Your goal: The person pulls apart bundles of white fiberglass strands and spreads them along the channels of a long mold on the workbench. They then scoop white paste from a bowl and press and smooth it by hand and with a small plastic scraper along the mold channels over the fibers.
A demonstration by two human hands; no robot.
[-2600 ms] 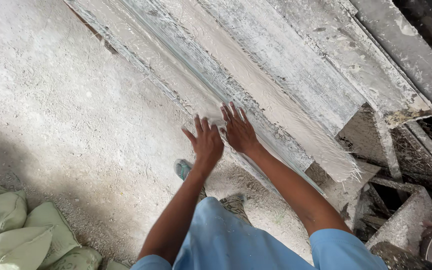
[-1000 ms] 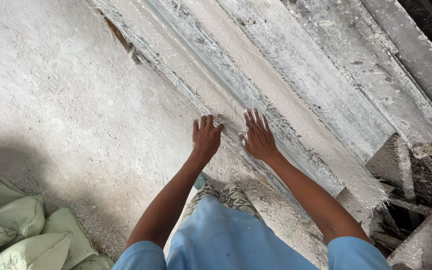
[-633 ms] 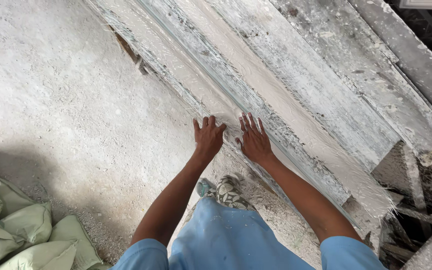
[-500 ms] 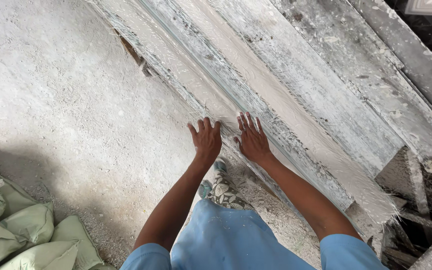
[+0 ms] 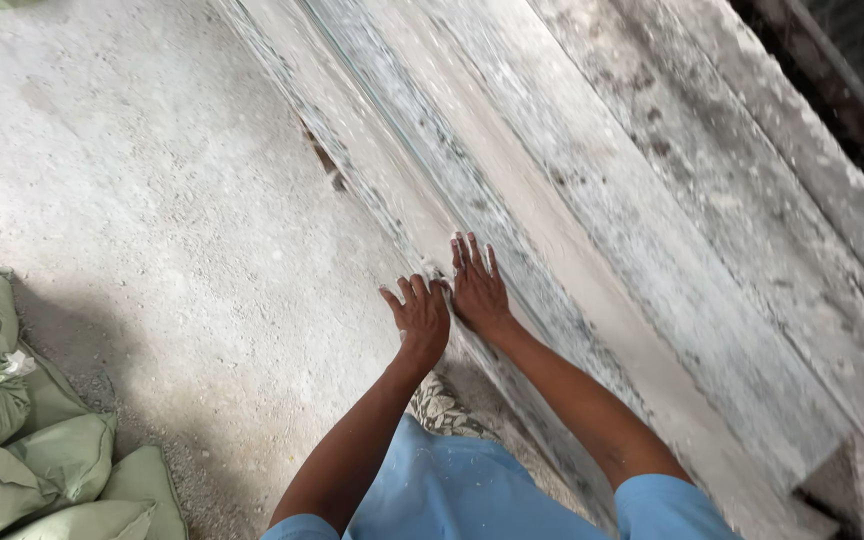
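1. We press our left hand (image 5: 420,318) flat on the long plaster strip (image 5: 512,260), fingers (image 5: 404,291) apart and stretched toward 12 o'clock. It grips nothing, it only lies on the surface.
2. Our right hand (image 5: 477,290) rests just beside it at 3 o'clock, the two hands touching at the thumbs. Its fingers (image 5: 472,252) are also apart and flat on the strip, closed around nothing.
3. The strip runs from 11 o'clock down to 5 o'clock across the view. It lies between the concrete floor (image 5: 152,200) on the 9 o'clock side and the grey planks (image 5: 712,230) on the 3 o'clock side.
4. We judge the main risk to be a crack. The strip is long and thin and looks brittle, so uneven pressure from one palm could break it.
5. A dark gap (image 5: 324,162) already shows at the strip's edge, at 11 o'clock from our hands. The edge there may crumble if it is pushed sideways.
6. The surface is dusty white, so a palm could slip along it.
7. Our shoe (image 5: 444,408) stands just under the hands at 6 o'clock, near the strip's lower edge. A careless step could knock that edge.
8. There is open room toward 9 o'clock over the floor. The green sacks (image 5: 22,420) at 8 o'clock are well apart from the hands.
9. Toward 3 o'clock the planks are close together, so little room is there.
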